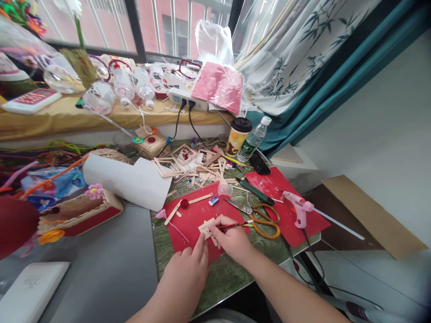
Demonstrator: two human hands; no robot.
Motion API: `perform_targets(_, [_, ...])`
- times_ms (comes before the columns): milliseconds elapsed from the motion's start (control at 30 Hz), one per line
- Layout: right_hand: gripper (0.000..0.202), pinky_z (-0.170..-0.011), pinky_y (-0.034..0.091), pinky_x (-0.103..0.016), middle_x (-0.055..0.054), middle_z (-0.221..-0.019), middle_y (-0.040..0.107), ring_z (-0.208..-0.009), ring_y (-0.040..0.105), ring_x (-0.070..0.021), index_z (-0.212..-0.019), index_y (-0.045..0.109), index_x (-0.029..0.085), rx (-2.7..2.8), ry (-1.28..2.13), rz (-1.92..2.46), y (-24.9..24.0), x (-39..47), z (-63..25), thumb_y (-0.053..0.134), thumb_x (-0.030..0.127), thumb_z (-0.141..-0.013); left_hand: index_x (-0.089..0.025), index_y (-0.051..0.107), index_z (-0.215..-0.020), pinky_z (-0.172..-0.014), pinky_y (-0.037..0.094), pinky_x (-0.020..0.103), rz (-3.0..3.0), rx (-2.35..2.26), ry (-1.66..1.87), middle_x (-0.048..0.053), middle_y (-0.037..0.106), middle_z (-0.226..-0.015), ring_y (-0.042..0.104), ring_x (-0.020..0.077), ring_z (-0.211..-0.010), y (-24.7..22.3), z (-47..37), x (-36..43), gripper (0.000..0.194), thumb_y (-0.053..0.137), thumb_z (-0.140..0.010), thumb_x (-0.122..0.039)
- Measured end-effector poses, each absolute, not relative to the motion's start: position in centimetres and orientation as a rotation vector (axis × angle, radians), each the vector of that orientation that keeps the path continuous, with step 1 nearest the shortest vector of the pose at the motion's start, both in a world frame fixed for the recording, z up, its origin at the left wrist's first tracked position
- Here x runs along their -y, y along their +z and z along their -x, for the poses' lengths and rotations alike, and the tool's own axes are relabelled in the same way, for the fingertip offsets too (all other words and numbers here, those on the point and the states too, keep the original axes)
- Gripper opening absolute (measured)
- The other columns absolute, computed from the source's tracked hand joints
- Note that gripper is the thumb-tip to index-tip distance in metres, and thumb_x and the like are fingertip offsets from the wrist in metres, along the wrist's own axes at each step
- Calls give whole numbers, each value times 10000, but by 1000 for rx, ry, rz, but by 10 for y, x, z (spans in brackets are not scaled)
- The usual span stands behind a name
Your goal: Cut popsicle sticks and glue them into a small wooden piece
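Observation:
My right hand [235, 241] is closed around a dark red pencil [232, 225], its tip end at a small piece of pale craft sticks [204, 228]. This piece lies on a red sheet [182, 231]. My left hand [187, 272] presses its fingertips on the near edge of the piece, its other fingers curled. My fingers hide part of the piece. Beyond my hands on the same sheet are loose craft sticks [200, 198], a dark red rosette [184, 204] and an eraser [213, 201]. Scissors with orange handles [268, 220] lie just right of my right hand.
A pink glue gun [299, 207] with a cord rests on a second red sheet [269, 179], near a green cutter [256, 190]. Behind are piled craft sticks [205, 168], a lidded cup [237, 137] and a water bottle [254, 140]. A stick box [87, 220] stands left.

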State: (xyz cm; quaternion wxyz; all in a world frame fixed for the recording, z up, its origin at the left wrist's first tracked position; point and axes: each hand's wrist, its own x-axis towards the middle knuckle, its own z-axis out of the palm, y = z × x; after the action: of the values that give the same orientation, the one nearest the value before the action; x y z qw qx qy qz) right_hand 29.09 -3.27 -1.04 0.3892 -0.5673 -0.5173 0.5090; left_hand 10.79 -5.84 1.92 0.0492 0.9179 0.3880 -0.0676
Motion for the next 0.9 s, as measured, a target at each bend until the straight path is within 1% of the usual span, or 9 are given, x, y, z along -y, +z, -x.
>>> perform_targets(133, [306, -536, 437, -257, 50, -574, 561, -489, 513, -123, -812, 575, 236, 1366, 1228, 1461, -11, 34, -291, 543, 462, -1015, -212, 680, -1342, -700, 610, 392, -2804, -1199, -187, 140, 533, -1519, 727, 260, -857, 17, -107, 59, 412, 599, -944, -281])
perform_targets(267, [313, -551, 445, -263, 52, -571, 540, -500, 516, -129, -792, 541, 244, 1379, 1216, 1457, -12, 35, -289, 520, 448, -1029, -198, 640, -1386, -719, 609, 396, -2810, -1227, -149, 127, 545, -1513, 717, 251, -864, 18, -107, 59, 449, 593, -950, -294])
perform_targets(433, [310, -517, 428, -257, 62, -557, 523, -467, 494, -122, -803, 539, 246, 1347, 1263, 1447, -14, 34, -290, 514, 456, -1030, -198, 577, -1449, -747, 598, 386, -2834, -1236, -108, 136, 532, -1525, 707, 243, -892, 16, -106, 59, 515, 607, -945, -303])
perform_targets(600, [304, -520, 422, -254, 68, -550, 514, -467, 488, -120, -802, 531, 248, 1339, 1274, 1437, -14, 34, -290, 515, 447, -1031, -196, 618, -1411, -766, 591, 385, -2835, -1245, -116, 131, 545, -1514, 706, 243, -897, 15, -105, 59, 483, 607, -949, -339])
perform_targets(900, [285, -500, 425, -251, 66, -557, 520, -467, 500, -123, -812, 558, 247, 1288, 1298, 1424, -18, 33, -290, 549, 448, -1013, -181, 595, -1432, -747, 597, 382, -2856, -1242, -126, 136, 573, -1486, 707, 224, -835, 17, -107, 59, 511, 615, -944, -332])
